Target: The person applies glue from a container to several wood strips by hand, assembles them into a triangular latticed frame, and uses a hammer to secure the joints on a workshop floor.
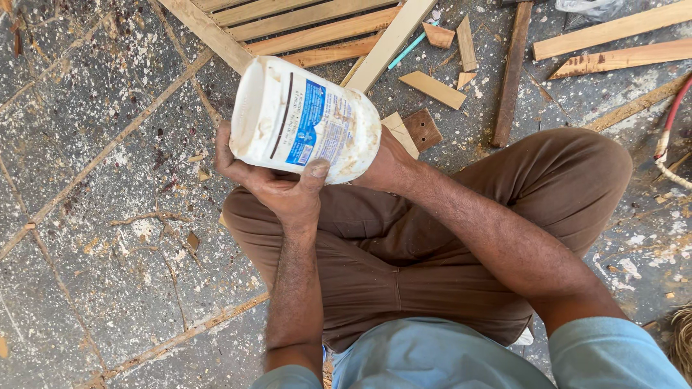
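Observation:
A white plastic jar [303, 119] with a blue label lies tilted on its side in the air above my knees. My left hand [277, 189] grips it from below, thumb pressed on the smeared label. My right hand [386, 164] is at the jar's right end, mostly hidden behind it, so its fingers do not show. I sit cross-legged in brown trousers [432, 238] on a speckled stone floor.
A slatted wooden frame [303, 29] lies just beyond the jar. Loose wood offcuts [432, 88] and longer strips [613, 30] are scattered at the upper right. A red and white hose [667, 137] runs along the right edge. Wood chips litter the floor at left.

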